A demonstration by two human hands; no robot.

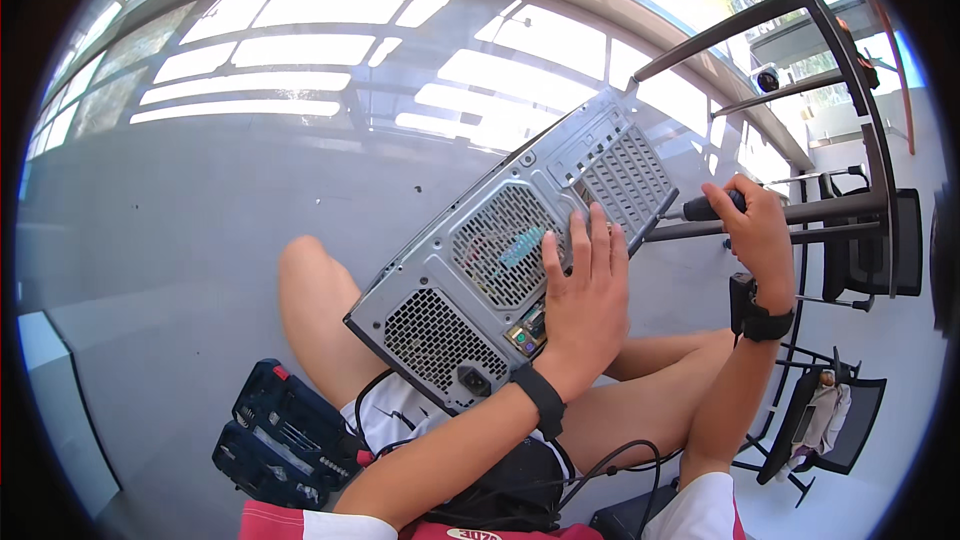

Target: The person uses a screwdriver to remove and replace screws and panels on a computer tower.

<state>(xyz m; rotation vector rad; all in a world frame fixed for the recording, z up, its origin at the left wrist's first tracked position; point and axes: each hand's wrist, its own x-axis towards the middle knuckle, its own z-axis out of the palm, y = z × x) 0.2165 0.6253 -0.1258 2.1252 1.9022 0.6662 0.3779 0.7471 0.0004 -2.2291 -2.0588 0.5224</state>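
A grey metal computer case [415, 275] lies tilted across my lap, its back panel facing up. That panel shows a round-holed power supply grille, a large fan grille and a slotted section at the far end. My left hand [590, 295] rests flat on the panel beside the fan grille, fingers stretched out, over part of the ports. In my right hand [750, 225] is a screwdriver [708, 207] with a dark handle, gripped in closed fingers. Its shaft points left to the case's right-hand edge. Whether the tip sits on a screw is too small to tell.
An open dark blue tool kit [285, 435] with bits and tools lies on the floor at my left. A dark metal table frame [875, 160] stands close on the right, with black chairs [850, 420] beyond. Cables [640, 450] run over my lap. Sunlight patches cover the floor ahead.
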